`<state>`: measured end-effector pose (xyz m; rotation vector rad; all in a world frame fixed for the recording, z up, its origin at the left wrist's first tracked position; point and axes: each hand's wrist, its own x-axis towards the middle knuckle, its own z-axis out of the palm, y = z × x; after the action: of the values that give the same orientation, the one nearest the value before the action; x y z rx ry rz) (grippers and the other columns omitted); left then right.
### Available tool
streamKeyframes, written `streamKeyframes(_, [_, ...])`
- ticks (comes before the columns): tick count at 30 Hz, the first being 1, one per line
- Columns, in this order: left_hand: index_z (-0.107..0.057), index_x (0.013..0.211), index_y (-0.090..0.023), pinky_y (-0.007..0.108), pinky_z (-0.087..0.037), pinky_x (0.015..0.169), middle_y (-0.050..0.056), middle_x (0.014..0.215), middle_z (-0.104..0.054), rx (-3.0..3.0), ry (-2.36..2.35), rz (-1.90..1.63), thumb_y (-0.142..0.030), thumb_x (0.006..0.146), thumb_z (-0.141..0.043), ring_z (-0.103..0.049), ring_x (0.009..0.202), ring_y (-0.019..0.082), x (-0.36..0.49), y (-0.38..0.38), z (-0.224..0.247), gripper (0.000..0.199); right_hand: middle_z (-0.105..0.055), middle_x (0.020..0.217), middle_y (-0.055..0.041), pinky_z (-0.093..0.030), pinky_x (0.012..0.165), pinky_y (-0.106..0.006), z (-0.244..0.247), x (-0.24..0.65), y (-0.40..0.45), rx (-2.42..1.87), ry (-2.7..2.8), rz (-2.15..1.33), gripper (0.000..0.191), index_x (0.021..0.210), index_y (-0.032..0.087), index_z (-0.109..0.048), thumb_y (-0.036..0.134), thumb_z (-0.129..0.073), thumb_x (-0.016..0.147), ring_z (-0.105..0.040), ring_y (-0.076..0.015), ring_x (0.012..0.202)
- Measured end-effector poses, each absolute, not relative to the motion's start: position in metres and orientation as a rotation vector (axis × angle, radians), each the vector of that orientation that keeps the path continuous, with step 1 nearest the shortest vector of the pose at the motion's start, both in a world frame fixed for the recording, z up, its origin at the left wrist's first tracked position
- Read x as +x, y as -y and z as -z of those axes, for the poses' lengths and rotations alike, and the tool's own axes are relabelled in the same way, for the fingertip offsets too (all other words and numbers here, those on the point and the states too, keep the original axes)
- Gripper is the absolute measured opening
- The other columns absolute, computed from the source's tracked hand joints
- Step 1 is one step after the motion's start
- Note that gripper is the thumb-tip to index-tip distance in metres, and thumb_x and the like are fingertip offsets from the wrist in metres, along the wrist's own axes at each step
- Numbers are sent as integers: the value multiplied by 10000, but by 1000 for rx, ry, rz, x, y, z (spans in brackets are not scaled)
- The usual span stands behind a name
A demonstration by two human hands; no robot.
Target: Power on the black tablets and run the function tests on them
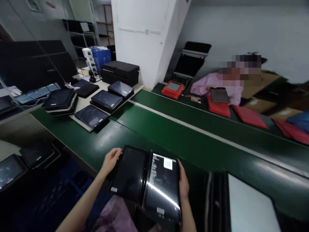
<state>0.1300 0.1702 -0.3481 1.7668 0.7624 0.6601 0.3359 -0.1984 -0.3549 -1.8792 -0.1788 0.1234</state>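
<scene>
Two dark tablets lie side by side at the near edge of the green bench. The left tablet (131,170) has a black screen and a small white label at its lower left corner. On the right tablet (163,190) the lit screen shows lines of white text, a white code square and a bright streak of glare. My left hand (112,160) is closed, its fingertips pinching at the left tablet's upper left corner. Along the right tablet's right edge, my right hand (183,180) is wrapped, with its fingers partly hidden behind the tablet.
A stack of tablets (251,203) with a pale top stands close at right. Left, more tablets (91,116) lie on a board near a dark stack (60,100). Across the bench, a person in pink (205,85) holds a tablet (219,95) above red sleeves (249,116).
</scene>
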Motion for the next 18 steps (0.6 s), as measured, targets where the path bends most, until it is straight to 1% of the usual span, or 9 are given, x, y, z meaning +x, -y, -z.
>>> streamKeyframes(2, [-793,861,-290,418,-638,871,104,1094,-832,1779,-812,-748,-743,893,-649,-790,1049,334,138,-152,358,477,-636,1650,-78,-308,1391,-496,358,337,191,-1772,193,-148,735,1563,239,-671,614,-464,965,-514,-320,1609])
streamKeyframes(3, [-788,868,-271,418,-641,873,117,1082,-829,1755,-861,-763,-762,889,-627,-788,1048,335,141,-148,362,517,-620,1665,-88,-298,1394,-476,360,338,187,-1733,204,-147,744,1580,220,-652,620,-467,981,-505,-304,1613])
streamKeyframes(5, [-794,950,-242,410,-645,819,118,987,-819,1664,-956,-750,-781,915,-548,-784,935,308,144,-147,368,593,-569,1710,-103,-292,1395,-457,363,339,182,-1660,215,-147,761,1620,198,-603,638,-468,1014,-487,-283,1621])
streamKeyframes(6, [-793,972,-234,401,-645,840,119,1009,-821,1658,-950,-760,-759,916,-565,-780,947,299,143,-149,370,576,-540,1732,-112,-279,1400,-461,365,339,181,-1621,220,-140,783,1638,182,-578,657,-455,1027,-475,-281,1627])
streamKeyframes(8, [-783,957,-225,390,-633,944,133,1129,-819,1708,-884,-801,-680,911,-637,-769,1080,303,138,-151,372,480,-500,1760,-119,-253,1409,-474,369,339,177,-1555,240,-143,838,1659,171,-544,712,-444,1027,-456,-279,1639])
streamKeyframes(10, [-774,928,-217,389,-610,1028,146,1222,-803,1762,-832,-834,-584,908,-688,-745,1190,310,131,-151,374,378,-488,1769,-110,-247,1411,-482,374,340,175,-1508,254,-147,863,1655,184,-547,750,-475,1007,-434,-276,1650])
streamKeyframes(14, [-779,953,-204,399,-605,1042,145,1252,-798,1793,-825,-837,-440,911,-692,-742,1206,303,119,-145,376,255,-485,1771,-107,-254,1406,-492,381,348,171,-1465,285,-194,856,1648,188,-546,705,-575,966,-422,-286,1655])
streamKeyframes(18, [-794,958,-198,404,-597,1061,138,1230,-817,1806,-871,-841,-377,903,-678,-748,1199,298,110,-139,373,220,-442,1800,-99,-265,1405,-475,382,351,172,-1451,306,-240,879,1680,188,-507,625,-641,929,-403,-294,1670])
